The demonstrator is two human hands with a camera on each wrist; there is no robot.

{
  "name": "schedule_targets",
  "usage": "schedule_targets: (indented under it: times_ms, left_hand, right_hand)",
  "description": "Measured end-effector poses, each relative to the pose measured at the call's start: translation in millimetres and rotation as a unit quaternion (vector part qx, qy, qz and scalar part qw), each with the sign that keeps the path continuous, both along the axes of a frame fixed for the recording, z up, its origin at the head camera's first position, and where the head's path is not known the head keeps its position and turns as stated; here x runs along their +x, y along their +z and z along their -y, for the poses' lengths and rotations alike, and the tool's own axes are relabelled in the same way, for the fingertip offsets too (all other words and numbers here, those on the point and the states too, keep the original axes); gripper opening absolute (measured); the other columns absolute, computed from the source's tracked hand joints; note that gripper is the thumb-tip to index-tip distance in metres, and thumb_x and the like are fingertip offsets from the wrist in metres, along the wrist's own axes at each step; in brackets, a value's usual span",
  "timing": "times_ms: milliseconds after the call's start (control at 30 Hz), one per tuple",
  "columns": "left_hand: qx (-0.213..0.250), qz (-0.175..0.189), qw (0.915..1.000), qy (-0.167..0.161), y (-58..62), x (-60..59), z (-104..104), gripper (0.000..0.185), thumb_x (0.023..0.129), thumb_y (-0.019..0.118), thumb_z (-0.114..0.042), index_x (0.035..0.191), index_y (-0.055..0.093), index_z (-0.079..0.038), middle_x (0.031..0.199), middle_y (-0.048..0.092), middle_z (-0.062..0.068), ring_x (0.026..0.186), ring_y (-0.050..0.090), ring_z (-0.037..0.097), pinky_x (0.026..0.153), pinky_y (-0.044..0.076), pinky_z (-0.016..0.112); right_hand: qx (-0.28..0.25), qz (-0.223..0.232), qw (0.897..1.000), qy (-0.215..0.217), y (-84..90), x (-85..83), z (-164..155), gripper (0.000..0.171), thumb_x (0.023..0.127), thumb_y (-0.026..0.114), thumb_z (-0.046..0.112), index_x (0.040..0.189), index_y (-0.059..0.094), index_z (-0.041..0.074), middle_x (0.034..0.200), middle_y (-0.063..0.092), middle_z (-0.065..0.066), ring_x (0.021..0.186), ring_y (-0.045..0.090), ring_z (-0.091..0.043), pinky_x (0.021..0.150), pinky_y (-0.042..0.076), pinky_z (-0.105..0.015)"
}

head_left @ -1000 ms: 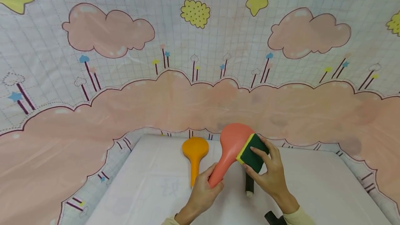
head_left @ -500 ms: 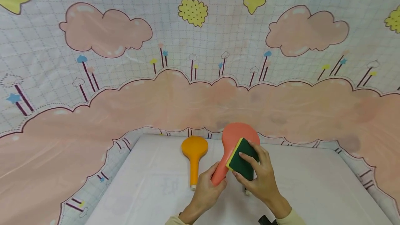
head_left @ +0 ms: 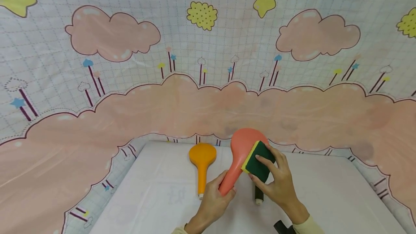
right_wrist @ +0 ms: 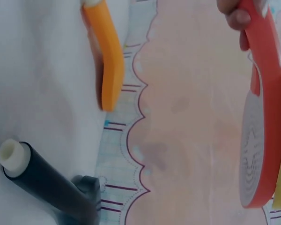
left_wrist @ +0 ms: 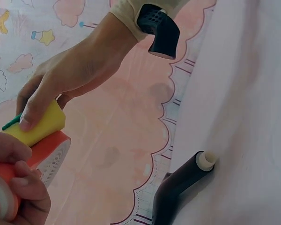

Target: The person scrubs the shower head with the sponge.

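Cartoon cloud backdrop [head_left: 208,82] behind a white worktop [head_left: 156,198]. Lower centre of the head view: left hand [head_left: 212,199] grips the handle of a coral shower head [head_left: 240,154], held above the worktop; right hand [head_left: 276,181] pinches a green-and-yellow sponge [head_left: 258,161] against its back. An orange shower head [head_left: 202,161] lies just left. Wrist views alone show the coral head's perforated face and the black shower head [right_wrist: 47,185] with white tip.

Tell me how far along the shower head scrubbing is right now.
In hand: the left hand grips the red shower head by its handle while the right hand presses the green-and-yellow sponge against its back. The orange shower head and the black shower head lie untouched on the white table; whether either is already cleaned cannot be told.
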State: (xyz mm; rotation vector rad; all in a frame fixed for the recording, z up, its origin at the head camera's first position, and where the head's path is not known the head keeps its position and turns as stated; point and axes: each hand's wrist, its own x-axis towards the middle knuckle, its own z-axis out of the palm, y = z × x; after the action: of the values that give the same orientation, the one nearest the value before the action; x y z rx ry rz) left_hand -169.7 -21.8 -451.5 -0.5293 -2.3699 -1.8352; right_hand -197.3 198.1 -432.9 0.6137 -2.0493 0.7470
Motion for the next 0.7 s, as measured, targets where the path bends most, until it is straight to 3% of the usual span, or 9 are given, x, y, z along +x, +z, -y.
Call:
schedule_targets:
  times_ms: [167, 300, 533, 700]
  left_hand:
    - [0.005, -0.023, 0.9997, -0.003, -0.2, 0.4, 2.0, 0.045, 0.087, 0.069, -0.012, 0.131, 0.059, -0.01, 0.094, 0.066, 0.003, 0.078, 0.055, 0.009, 0.07, 0.047, 0.022]
    - [0.005, -0.032, 0.9995, -0.003, -0.5, -1.1, 1.0, 0.045, 0.086, 0.07, -0.01, 0.13, 0.06, -0.011, 0.094, 0.067, 0.003, 0.077, 0.055, 0.008, 0.07, 0.047, 0.021]
    - [0.001, -0.023, 0.9997, 0.005, -1.0, -3.2, -3.0, 0.046, 0.086, 0.07, -0.012, 0.131, 0.059, -0.008, 0.099, 0.068, 0.006, 0.079, 0.055, 0.009, 0.071, 0.047, 0.022]
    - [-0.001, -0.022, 0.9997, 0.007, -1.3, -5.5, -6.8, 0.046, 0.087, 0.07, -0.012, 0.131, 0.059, -0.006, 0.101, 0.069, 0.01, 0.079, 0.055, 0.01, 0.07, 0.047, 0.022]
  right_hand:
    - [-0.024, 0.029, 0.999, -0.017, 4.1, -4.4, -7.2, 0.05, 0.075, 0.082, 0.037, 0.117, 0.069, 0.011, 0.145, 0.047, -0.02, 0.13, 0.043, -0.035, 0.106, 0.025, -0.006]
    - [-0.032, 0.039, 0.998, -0.029, 4.9, -6.0, -9.2, 0.056, 0.064, 0.087, 0.019, 0.117, 0.069, 0.011, 0.146, 0.047, -0.018, 0.129, 0.043, -0.035, 0.104, 0.027, -0.008]
    - [-0.033, 0.048, 0.998, -0.026, 2.0, -4.5, -6.7, 0.056, 0.064, 0.087, 0.02, 0.117, 0.07, 0.013, 0.147, 0.046, -0.018, 0.132, 0.041, -0.033, 0.104, 0.028, -0.009]
    - [-0.019, 0.047, 0.999, -0.019, 1.3, -2.0, -3.7, 0.054, 0.069, 0.086, 0.032, 0.117, 0.07, 0.014, 0.147, 0.046, -0.019, 0.132, 0.041, -0.034, 0.107, 0.025, -0.008]
